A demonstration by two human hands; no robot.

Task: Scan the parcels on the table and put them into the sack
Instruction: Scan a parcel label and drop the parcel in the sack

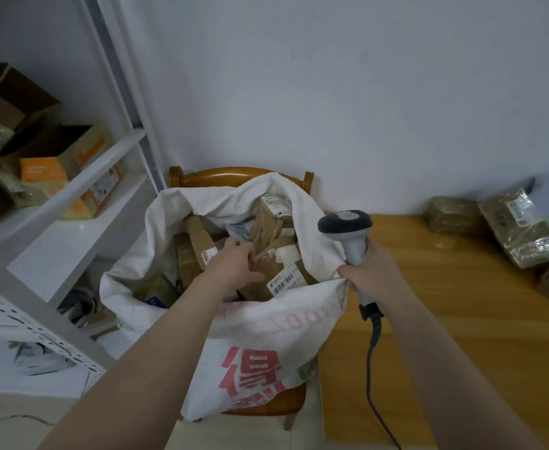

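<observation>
**Q:** Table?
**A:** Wooden table (429, 319) on my right. Taped parcels (519, 228) are grouped at its far right corner, against the wall.

**Q:** Sack?
**A:** White sack (266, 336), red print, standing open on a wooden chair (234, 173) just off the table's left edge. Several boxes inside.

**Q:** Parcel in hand?
**A:** Brown labelled parcel (282, 280), barcode up, lying on the others inside the sack mouth.

**Q:** Scanner?
**A:** Grey scanner (347, 225), head upward, over the table's left edge; cable hangs below it.

**Q:** Hands?
**A:** My left hand (237, 267) is inside the sack, fingers curled on the labelled parcel's top edge. My right hand (373, 274) grips the scanner handle and also pinches the sack's near rim.
</observation>
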